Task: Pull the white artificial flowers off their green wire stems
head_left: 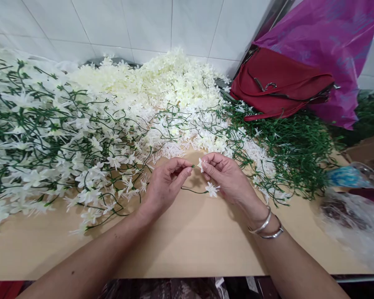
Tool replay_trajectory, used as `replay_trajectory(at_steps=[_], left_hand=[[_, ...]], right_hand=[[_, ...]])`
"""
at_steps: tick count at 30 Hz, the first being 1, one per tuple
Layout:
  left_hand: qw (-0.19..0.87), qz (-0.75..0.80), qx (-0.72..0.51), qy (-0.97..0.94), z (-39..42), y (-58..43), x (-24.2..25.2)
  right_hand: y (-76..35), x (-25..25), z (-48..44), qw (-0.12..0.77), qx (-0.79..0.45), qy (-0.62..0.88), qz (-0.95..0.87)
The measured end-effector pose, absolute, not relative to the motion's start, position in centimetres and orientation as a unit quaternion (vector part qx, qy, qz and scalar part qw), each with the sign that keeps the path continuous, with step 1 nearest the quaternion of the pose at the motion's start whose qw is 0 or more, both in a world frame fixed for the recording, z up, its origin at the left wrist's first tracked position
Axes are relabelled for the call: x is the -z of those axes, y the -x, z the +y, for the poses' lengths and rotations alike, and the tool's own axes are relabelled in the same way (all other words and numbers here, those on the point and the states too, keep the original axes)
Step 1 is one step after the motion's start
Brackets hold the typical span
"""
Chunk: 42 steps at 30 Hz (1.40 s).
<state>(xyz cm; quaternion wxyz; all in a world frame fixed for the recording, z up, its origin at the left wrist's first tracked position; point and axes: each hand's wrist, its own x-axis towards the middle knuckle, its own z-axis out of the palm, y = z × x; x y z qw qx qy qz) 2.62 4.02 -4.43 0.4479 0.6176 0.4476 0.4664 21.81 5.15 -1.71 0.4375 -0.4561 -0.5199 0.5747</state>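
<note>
My left hand (165, 185) is pinched on the tip of a thin green plastic stem (191, 191) above the tan table (187, 245). My right hand (229, 176) is pinched on a small white artificial flower (200, 163) held right against that stem tip. A second white flower (212, 189) sits on the same stem, under my right hand. Two silver bangles (266, 227) circle my right wrist.
Finished green stems with white flowers (50, 141) lie heaped at the left. A mound of loose cream blossoms (162, 83) is at the back, bare green stems (293, 149) at the right. A red handbag (280, 87), purple plastic (330, 37) and clear bags (355, 220) crowd the right side.
</note>
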Motion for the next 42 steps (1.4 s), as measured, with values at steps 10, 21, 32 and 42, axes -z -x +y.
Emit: replay_trajectory(at_steps=[10,21,32,42], left_hand=[[0.43,0.444,-0.46,-0.638,4.0,-2.5,4.7],[0.379,0.456,-0.4,-0.699,3.7,-2.2,3.4],[0.329,0.469,-0.383,-0.725,3.4,-2.4,3.4],[0.336,0.463,-0.389,-0.722,3.6,-2.4,3.6]], right_hand=[[-21.4,1.7,5.0,0.425,-0.59,0.454,-0.515],[-21.9,1.2,5.0,0.402,-0.614,0.449,-0.51],[-21.7,0.7,4.7,0.36,-0.589,0.47,-0.551],[-21.5,1.4,4.6,0.366,-0.611,0.457,-0.533]])
